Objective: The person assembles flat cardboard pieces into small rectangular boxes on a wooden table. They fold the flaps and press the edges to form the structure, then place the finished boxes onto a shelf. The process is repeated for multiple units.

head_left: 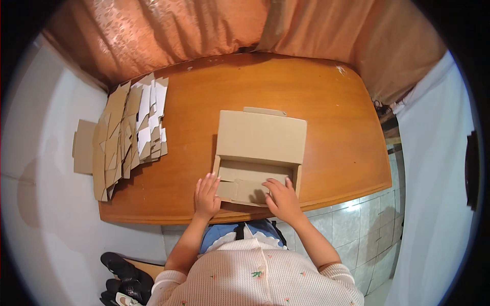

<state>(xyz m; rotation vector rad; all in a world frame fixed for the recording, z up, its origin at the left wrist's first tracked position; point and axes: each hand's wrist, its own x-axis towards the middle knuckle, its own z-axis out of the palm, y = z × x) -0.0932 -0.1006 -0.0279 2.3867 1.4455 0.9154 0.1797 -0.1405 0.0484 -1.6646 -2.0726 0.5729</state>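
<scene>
A brown cardboard box (262, 136) stands at the table's near edge, its lid raised and tipped back, with a narrow tuck flap along the lid's far edge. Inside, a cardboard flap (250, 192) lies near the front, and part of the bottom shows behind it. Against the box's left wall rests my left hand (207, 197), open, fingers stretched out together. My right hand (283, 199) is at the front right corner, its fingers apart and slightly bent over the box's inside; it appears to hold nothing. The hand hides part of the front wall.
A heap of flat, unfolded cardboard boxes (115, 137), some white-sided, covers the left of the wooden table (342, 137) and overhangs its left edge. Orange curtains (316, 28) hang behind. Black shoes (127, 278) lie at lower left. Tiled floor (352, 234) shows at right.
</scene>
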